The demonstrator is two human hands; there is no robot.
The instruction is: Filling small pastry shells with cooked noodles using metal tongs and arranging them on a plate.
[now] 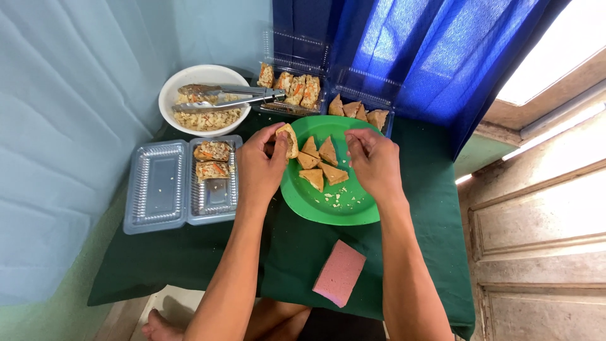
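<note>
One head-worn camera looks steeply down from just above the person's forearms, close over a table (404,252) draped in dark green cloth. It faces a pale blue wall corner, with a blue curtain (429,57) ahead and a wooden door at right.

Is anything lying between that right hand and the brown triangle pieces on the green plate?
Nothing visible: the right hand hovers over the green plate, right beside the triangle pieces. The left hand holds a stuffed piece.

Both forearms are bare, no sleeves, watch or rings on the hands (315,164); feet unshod.
</note>
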